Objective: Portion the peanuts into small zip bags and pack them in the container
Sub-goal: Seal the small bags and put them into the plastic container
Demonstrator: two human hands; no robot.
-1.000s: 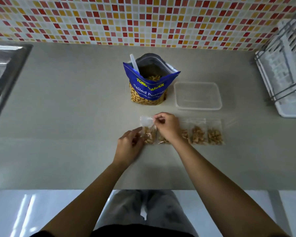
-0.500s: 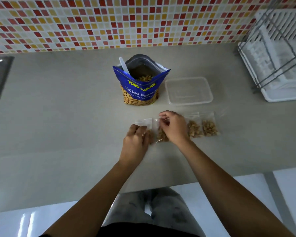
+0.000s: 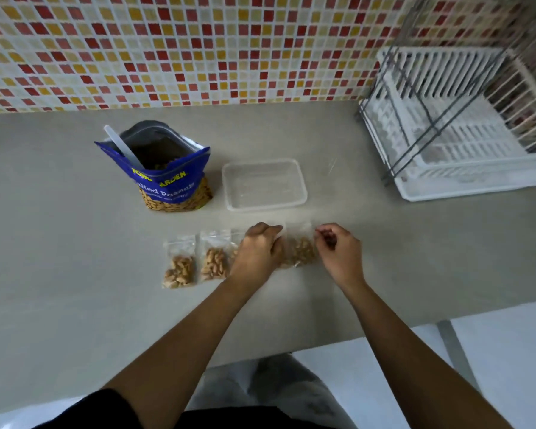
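A filled zip bag [image 3: 297, 250] lies between both hands, long axis pointing to twelve o'clock, where the empty container [image 3: 264, 184] sits. The left hand [image 3: 257, 253] rests curled on its left edge. The right hand [image 3: 338, 250], at its three o'clock, looks loosely pinched; whether it holds the bag I cannot tell.

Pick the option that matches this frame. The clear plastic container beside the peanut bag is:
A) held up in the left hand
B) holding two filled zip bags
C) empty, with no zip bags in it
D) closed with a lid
C: the clear container stands open and empty on the counter, while the filled zip bags lie in a row in front of it.
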